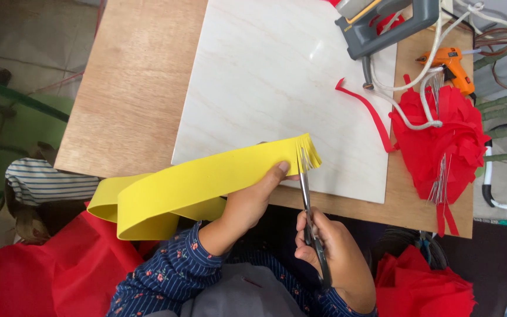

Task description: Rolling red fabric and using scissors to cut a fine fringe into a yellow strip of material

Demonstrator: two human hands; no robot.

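My left hand [252,196] holds a long folded strip of yellow foam sheet [200,185] near its right end, thumb on top. That end is cut into a fringe of narrow slits. My right hand [338,258] grips black-handled scissors [306,194], whose blades point up into the fringed edge of the yellow strip. The strip loops back to the left below the table edge.
A white marbled board [265,76] lies on a wooden table [130,88]. On it lies a red strip [371,111]. To the right lie a pile of red fringed pieces [441,141], an orange glue gun [450,64] and a grey tool [382,23]. Red fabric [60,258] lies at lower left.
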